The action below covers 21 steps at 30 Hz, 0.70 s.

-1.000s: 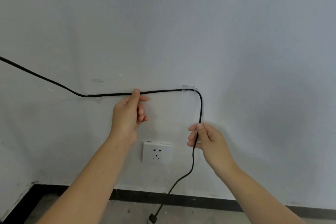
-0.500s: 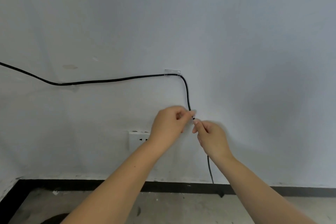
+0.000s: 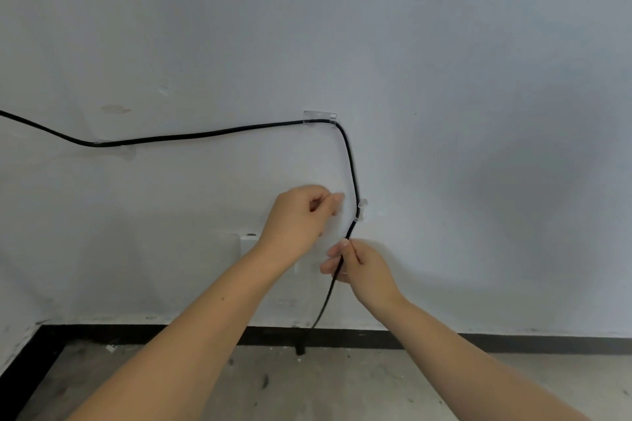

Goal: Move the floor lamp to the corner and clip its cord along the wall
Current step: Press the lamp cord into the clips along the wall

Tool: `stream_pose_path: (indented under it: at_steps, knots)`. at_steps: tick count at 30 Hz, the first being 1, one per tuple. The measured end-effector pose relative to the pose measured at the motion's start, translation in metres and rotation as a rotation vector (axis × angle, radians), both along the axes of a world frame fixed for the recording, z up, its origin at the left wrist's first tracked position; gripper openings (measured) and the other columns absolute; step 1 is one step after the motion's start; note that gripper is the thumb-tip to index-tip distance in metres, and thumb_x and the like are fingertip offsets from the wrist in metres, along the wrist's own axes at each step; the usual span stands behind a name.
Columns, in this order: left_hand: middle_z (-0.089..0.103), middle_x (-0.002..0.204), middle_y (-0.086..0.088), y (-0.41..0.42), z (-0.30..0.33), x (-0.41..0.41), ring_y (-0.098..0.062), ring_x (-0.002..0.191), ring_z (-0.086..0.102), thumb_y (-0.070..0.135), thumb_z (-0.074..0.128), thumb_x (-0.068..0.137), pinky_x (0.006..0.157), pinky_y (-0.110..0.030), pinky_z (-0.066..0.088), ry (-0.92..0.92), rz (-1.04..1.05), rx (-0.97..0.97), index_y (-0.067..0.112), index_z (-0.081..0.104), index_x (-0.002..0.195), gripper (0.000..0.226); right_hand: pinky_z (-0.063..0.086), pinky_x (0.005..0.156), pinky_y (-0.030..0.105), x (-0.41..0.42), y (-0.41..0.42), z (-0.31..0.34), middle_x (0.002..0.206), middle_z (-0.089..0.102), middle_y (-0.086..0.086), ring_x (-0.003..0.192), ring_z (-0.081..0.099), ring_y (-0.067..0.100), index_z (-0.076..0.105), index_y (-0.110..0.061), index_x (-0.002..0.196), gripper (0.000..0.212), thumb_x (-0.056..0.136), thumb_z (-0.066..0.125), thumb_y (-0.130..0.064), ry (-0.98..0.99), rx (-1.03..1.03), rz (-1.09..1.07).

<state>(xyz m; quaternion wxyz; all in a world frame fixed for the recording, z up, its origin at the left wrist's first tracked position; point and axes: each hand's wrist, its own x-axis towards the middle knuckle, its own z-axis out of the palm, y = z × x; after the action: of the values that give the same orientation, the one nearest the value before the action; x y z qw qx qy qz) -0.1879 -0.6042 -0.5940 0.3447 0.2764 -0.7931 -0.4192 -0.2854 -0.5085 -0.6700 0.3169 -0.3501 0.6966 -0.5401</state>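
Head view: right hand (image 3: 367, 272) pinches cord (image 3: 212, 134) below clip (image 3: 360, 208).

Left hand (image 3: 297, 215) raised with fingers (image 3: 333, 199) loosely curled; right hand (image 3: 364, 270) lower, fingers pinched together.

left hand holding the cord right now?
No: the left hand is beside the cord, apart from it, while the right hand pinches it below the lower clip.
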Motion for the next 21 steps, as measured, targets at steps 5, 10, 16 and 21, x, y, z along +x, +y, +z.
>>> stream_pose_path:
  at_steps: [5, 10, 16, 21]
  knots:
    - [0.069, 0.075, 0.003, -0.002, -0.068, 0.047, -0.009, 0.075, 0.066, 0.010, 0.047, 0.090, 0.078, -0.030, 0.052, -0.303, -0.108, 0.147, 0.018, 0.066, 0.086, 0.021, 0.057, 0.080, 0.026, 0.013, 0.000, -0.006, 0.095, 0.072, 0.018, 0.083, 0.068, 0.020, 0.063, -0.012, 0.077, 0.040, 0.101, 0.033, -0.022, -0.036, 0.229, 0.289]
    - [0.068, 0.109, -0.011, 0.023, -0.158, 0.084, -0.005, 0.096, 0.065, 0.004, 0.045, 0.093, 0.094, -0.020, 0.045, -0.632, -0.530, 0.569, 0.008, 0.062, 0.107, 0.022, 0.058, 0.076, 0.020, 0.027, -0.002, -0.026, 0.091, 0.071, 0.010, 0.082, 0.070, 0.014, 0.063, -0.009, 0.083, 0.026, 0.099, 0.042, -0.013, -0.189, 0.359, 0.485]
    - [0.057, 0.060, 0.000, -0.002, -0.201, 0.115, 0.001, 0.046, 0.056, 0.021, 0.039, 0.099, 0.063, -0.018, 0.049, -0.740, -0.372, 0.579, 0.018, 0.054, 0.070, 0.033, 0.059, 0.059, 0.027, 0.006, -0.005, -0.053, 0.082, 0.065, 0.013, 0.068, 0.069, 0.017, 0.057, -0.009, 0.080, 0.021, 0.097, 0.046, -0.013, -0.163, 0.562, 0.267]
    - [0.039, 0.052, -0.001, -0.039, -0.196, 0.095, -0.008, 0.037, 0.040, 0.017, 0.041, 0.098, 0.045, -0.023, 0.052, -0.500, -0.156, 0.734, 0.011, 0.058, 0.074, 0.030, 0.058, 0.047, 0.024, 0.003, -0.021, -0.070, 0.070, 0.065, 0.014, 0.046, 0.068, 0.012, 0.059, -0.001, 0.089, 0.012, 0.094, 0.050, -0.008, -0.254, 0.528, 0.116]
